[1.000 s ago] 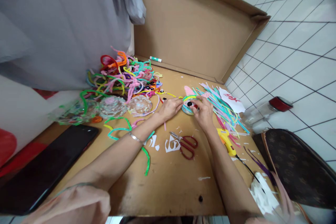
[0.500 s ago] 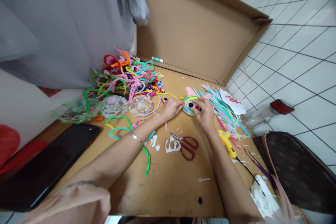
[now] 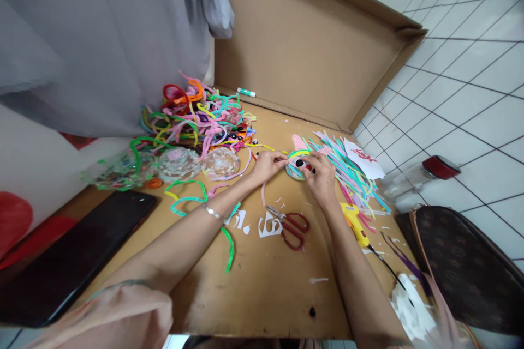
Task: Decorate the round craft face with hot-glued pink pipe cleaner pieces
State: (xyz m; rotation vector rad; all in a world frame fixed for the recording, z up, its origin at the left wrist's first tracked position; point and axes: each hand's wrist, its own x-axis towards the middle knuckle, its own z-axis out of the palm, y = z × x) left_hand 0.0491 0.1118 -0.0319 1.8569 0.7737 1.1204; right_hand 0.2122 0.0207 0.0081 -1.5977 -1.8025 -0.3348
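Over the middle of the table, my right hand [image 3: 321,174] grips the right side of a small round pipe-cleaner animal face [image 3: 295,171]. The face has pink ears, black eyes, a red nose and a yellow-green band on top. At its left edge, the fingers of my left hand [image 3: 268,167] are pinched together on a thin pink pipe cleaner [image 3: 263,194], whose tail hangs below the hand. Red-handled scissors [image 3: 295,229] lie nearer me, beside cut white paper scraps [image 3: 269,227]. My fingertips partly cover the face.
Left stand a tangled pipe-cleaner heap [image 3: 204,120], clear plastic packs [image 3: 179,164] and a black tablet-like slab [image 3: 77,251]. Right are loose pipe cleaners [image 3: 360,169], a yellow glue gun [image 3: 355,224], a red-lidded clear bottle [image 3: 440,166] and a brown bag [image 3: 466,262]. Cardboard [image 3: 311,38] rises behind.
The pink tail under my left hand has swung slightly right and bends more. Both hands stay at the face, with only small finger movements.
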